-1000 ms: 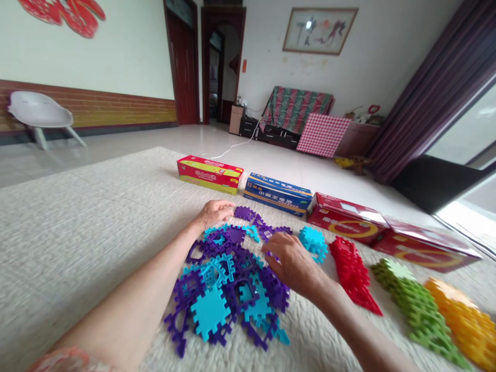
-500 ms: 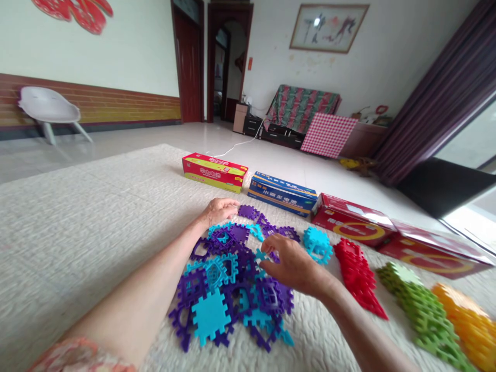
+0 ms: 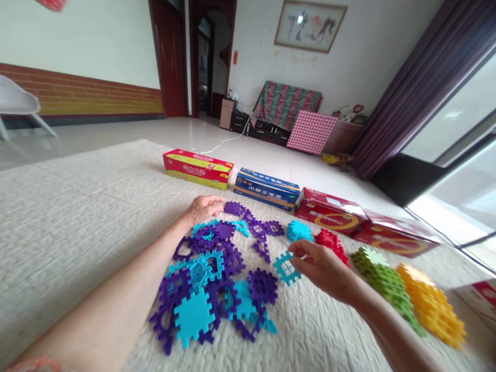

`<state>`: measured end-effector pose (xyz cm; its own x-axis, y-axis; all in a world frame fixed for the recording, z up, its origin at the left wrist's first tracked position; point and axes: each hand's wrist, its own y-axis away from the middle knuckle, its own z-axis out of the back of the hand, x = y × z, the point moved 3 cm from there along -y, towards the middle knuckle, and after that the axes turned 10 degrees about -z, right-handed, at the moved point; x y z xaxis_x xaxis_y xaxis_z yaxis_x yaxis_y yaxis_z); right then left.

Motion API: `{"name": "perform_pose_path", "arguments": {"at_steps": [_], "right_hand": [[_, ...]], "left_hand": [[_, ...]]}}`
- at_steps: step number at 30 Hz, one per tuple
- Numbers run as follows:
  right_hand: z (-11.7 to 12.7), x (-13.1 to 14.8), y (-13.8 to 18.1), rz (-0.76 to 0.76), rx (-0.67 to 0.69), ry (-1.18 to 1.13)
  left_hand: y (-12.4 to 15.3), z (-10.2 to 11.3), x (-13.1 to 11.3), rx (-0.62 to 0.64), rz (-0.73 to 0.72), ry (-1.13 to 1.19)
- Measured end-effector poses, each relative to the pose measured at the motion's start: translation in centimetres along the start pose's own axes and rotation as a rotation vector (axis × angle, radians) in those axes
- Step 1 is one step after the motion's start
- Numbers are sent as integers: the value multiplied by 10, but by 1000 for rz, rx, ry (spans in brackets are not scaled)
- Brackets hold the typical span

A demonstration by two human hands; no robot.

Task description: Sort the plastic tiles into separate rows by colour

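Observation:
My right hand [image 3: 320, 266] pinches a light-blue square interlocking tile [image 3: 287, 268] with a window-like grid, held tilted above the mat. My left hand [image 3: 204, 209] rests at the far left of the pile with its fingers stretched out, beside a flat purple tile [image 3: 234, 207]. I cannot tell whether its fingertips touch that tile. Between my arms lies a loose, mixed pile of purple and light-blue tiles, with a solid light-blue square [image 3: 194, 315] at the near side. Just beyond my right hand stands a small stack of light-blue tiles [image 3: 299, 230].
Right of my right hand are stacks of red tiles [image 3: 330, 243], green tiles [image 3: 383, 287] and yellow tiles [image 3: 432, 305]. Behind stand a red-yellow box [image 3: 197, 169], a blue box [image 3: 266, 189] and dark red boxes [image 3: 331, 211]. Everything sits on a pale quilted mat [image 3: 96, 217].
My right hand has moved right, out of the pile, with a light-blue window tile in its fingers. My left hand stays beside the purple tile. The view has turned right.

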<state>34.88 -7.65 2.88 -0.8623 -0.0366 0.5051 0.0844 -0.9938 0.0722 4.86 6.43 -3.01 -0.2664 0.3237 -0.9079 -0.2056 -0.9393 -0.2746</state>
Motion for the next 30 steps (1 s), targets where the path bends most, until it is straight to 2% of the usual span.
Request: {"name": "perform_pose_path", "arguments": {"at_steps": [5,10,12,17,19,22,24,30], "right_hand": [[-2,-11,10,-4,-64,249],[0,-3,24,338,-8,292],[-2,0,29,397,15,301],[-6,1,27,329,5,349],[-3,-1,22,290,-94,388],[3,-6,13,230,-323,472],[5,-12,10,192,-413,523],[2,-20,8,148,-444,596]], "left_hand": [[0,1,1,-2,0,-6],[0,1,0,-2,1,7],[0,1,0,-7,4,2],[1,1,-1,-16,-3,8],[1,1,-2,-17,0,14],[1,1,-5,-25,11,14],[2,1,-7,-26,15,13],[1,1,-3,-25,3,8]]}}
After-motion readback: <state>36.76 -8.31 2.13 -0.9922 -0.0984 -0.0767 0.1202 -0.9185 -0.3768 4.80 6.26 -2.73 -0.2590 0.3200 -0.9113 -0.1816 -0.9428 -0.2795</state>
